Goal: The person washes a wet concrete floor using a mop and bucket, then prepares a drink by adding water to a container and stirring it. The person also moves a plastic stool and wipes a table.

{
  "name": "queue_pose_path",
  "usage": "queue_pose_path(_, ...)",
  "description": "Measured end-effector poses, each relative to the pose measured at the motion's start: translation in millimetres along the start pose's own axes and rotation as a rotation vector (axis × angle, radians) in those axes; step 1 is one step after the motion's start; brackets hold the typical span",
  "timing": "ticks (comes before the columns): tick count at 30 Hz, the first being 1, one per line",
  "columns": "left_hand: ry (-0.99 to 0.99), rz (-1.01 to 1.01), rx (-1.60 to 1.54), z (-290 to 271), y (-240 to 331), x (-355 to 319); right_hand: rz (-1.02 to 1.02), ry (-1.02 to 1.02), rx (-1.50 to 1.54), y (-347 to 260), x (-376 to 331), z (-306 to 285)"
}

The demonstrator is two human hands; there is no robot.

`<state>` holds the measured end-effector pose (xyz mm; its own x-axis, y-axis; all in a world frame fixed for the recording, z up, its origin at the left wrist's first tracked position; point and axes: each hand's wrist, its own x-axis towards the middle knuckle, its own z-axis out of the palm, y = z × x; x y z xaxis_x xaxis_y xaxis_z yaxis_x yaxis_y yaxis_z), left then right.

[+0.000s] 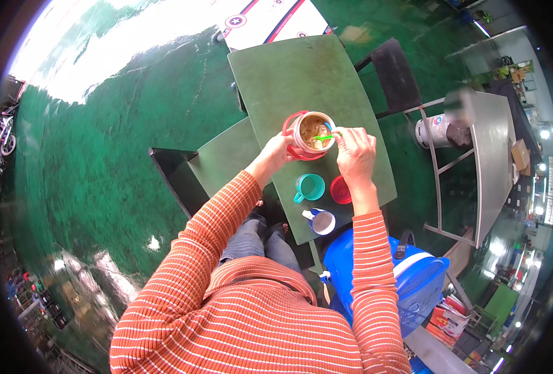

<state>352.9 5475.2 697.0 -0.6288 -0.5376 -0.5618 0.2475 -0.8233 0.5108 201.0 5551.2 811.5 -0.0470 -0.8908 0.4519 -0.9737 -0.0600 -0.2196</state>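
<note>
Round container [297, 133] held over green table [289, 78]; left hand [276, 153] fingers curled round its side. Right hand [355, 149] fingers pinched on green utensil [323, 137], dipped in food [310, 128].

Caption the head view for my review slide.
Left hand holds a food-filled container; right hand holds a green utensil in it over a green table.
</note>
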Motion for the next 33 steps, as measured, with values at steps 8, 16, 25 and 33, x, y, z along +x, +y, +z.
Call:
queue_pose_path(8, 0.063, -0.008, -0.008, 0.4, 0.2, -2.7, 0.138, -0.102, 0.034, 18.7, -50.8, 62.3)
queue_pose_path(16, 0.076, -0.018, -0.076, -0.5, 1.8, -0.9, 0.225, -0.022, 0.075, 6.3, -21.7, 26.8)
queue_pose_path(25, 0.061, -0.043, -0.014, -8.1, -2.1, 4.2, 0.205, 0.143, -0.001, -2.4, 0.7, -16.7)
queue_pose_path(33, 0.073, -0.034, -0.039, -8.3, -4.6, 7.1, 0.244, 0.094, 0.02, 6.4, -20.0, 30.4)
